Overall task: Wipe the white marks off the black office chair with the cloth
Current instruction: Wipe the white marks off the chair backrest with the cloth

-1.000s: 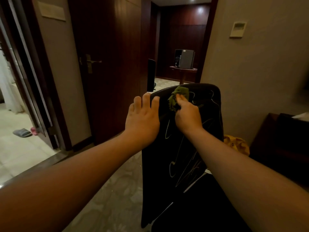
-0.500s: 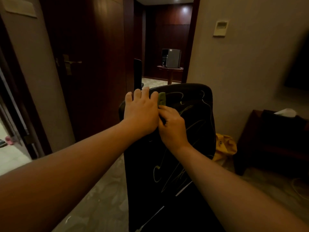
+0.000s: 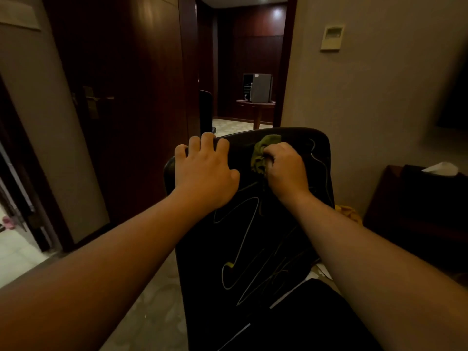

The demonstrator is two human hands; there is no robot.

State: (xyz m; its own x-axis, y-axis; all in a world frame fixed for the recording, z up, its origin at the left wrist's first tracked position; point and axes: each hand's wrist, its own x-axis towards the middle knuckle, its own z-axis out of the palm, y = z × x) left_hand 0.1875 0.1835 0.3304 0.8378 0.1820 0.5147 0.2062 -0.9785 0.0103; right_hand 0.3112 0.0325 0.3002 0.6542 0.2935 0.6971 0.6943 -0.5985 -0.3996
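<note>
The black office chair (image 3: 255, 249) stands right in front of me, its backrest facing me and covered in looping white marks (image 3: 243, 252). My left hand (image 3: 205, 173) lies flat on the upper left of the backrest, fingers curled over the top edge. My right hand (image 3: 285, 171) is closed around a crumpled green cloth (image 3: 263, 153) and presses it against the backrest near the top, to the right of my left hand.
A dark wooden door (image 3: 121, 102) is on the left, a beige wall (image 3: 379, 97) on the right. A dark side table (image 3: 417, 211) with a tissue box (image 3: 442, 169) stands at right, something yellow (image 3: 348, 211) behind the chair. A doorway ahead shows a small table (image 3: 255, 107).
My right hand has slid the cloth to the right along the top of the backrest, away from my left hand. More of the cloth shows now. My left hand stays on the top edge.
</note>
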